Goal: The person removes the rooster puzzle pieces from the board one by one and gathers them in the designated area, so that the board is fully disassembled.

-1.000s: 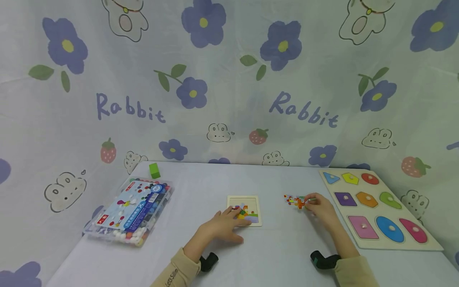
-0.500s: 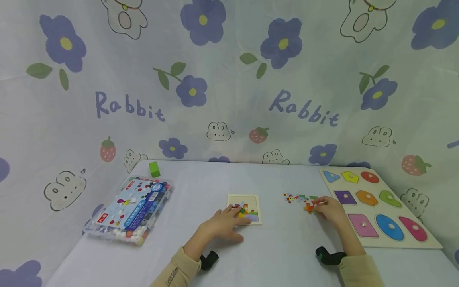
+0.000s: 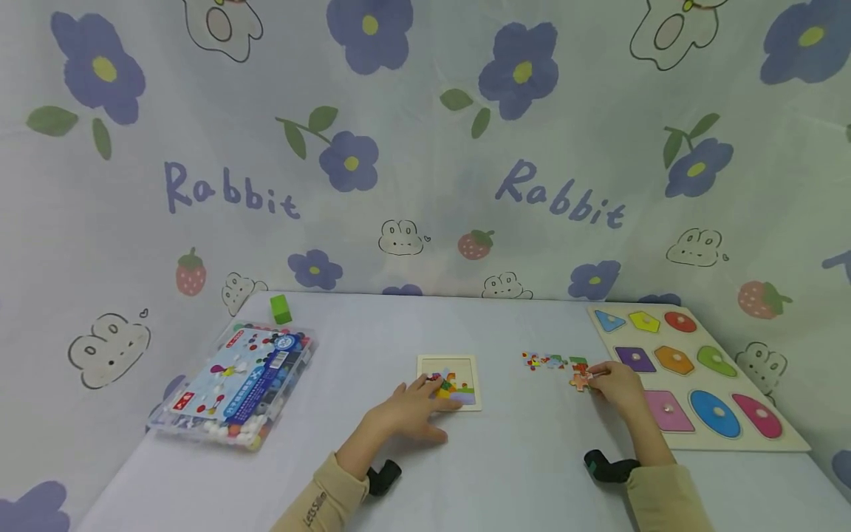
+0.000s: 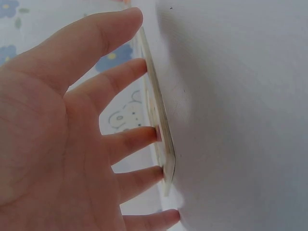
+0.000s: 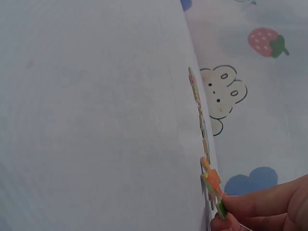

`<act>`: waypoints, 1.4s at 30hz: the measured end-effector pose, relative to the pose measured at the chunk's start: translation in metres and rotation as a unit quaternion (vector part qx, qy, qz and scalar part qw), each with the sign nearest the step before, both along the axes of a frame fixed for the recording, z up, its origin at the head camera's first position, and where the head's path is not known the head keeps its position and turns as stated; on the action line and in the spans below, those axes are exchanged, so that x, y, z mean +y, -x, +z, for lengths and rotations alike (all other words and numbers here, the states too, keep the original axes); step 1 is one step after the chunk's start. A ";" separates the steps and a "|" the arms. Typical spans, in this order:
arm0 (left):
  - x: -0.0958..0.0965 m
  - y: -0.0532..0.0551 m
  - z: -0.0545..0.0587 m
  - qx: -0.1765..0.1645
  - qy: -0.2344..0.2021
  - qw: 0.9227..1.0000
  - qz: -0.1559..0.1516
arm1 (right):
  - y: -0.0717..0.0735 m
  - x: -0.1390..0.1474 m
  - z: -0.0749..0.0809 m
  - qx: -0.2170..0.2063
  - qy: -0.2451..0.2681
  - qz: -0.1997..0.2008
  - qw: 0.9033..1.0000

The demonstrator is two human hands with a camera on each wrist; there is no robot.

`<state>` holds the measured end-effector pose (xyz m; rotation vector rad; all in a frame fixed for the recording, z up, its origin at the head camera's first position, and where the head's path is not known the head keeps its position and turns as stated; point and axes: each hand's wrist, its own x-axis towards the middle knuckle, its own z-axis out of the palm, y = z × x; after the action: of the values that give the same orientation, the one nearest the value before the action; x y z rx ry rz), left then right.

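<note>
My left hand (image 3: 412,412) lies over a small square wooden puzzle tray (image 3: 447,363), its fingers spread and fairly straight. In the left wrist view the fingertips touch the edge of the tray (image 4: 160,103). Part of a colourful picture (image 3: 465,395) fills the lower half of the tray, partly covered by the fingers. To the right of it, my right hand (image 3: 618,388) pinches an orange puzzle piece (image 3: 580,382) between thumb and finger. The right wrist view shows this piece (image 5: 214,182) tilted up at the fingertips. Several loose puzzle pieces (image 3: 553,361) lie just left of it.
A clear plastic case (image 3: 233,380) of coloured parts lies at the left, with a green block (image 3: 281,309) behind it. On the right is a board of knobbed shapes (image 3: 705,369). A patterned cloth (image 3: 412,148) hangs behind the white table (image 3: 372,325).
My right hand has moved a little to the right with the orange piece, and more of the loose pieces show. The left hand has stayed at the tray. The head view has shifted slightly.
</note>
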<state>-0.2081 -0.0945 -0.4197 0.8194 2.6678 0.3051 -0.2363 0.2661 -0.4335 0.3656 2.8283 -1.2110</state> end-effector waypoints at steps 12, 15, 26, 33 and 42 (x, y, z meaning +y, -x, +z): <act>0.000 0.000 0.001 0.001 0.001 1.000 0.000 | 0.000 0.000 -0.002 0.016 -0.067 -0.011 0.998; 0.000 0.000 0.001 0.000 0.000 1.000 0.001 | 0.001 0.000 -0.004 0.018 -0.079 -0.016 0.997; 0.000 -0.002 0.003 0.006 -0.003 1.000 -0.001 | 0.003 -0.001 -0.008 0.024 -0.096 -0.023 0.995; 0.002 -0.008 0.009 0.000 0.014 1.000 -0.018 | 0.004 -0.010 -0.009 0.104 -0.084 0.005 0.991; 0.005 -0.015 0.012 -0.006 0.023 0.999 -0.023 | 0.015 -0.049 -0.009 0.151 0.049 0.062 0.985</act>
<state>-0.1934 -0.0895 -0.4076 0.8592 2.6311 0.2347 -0.2510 0.2169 -0.4429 -0.0030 2.9643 -1.4849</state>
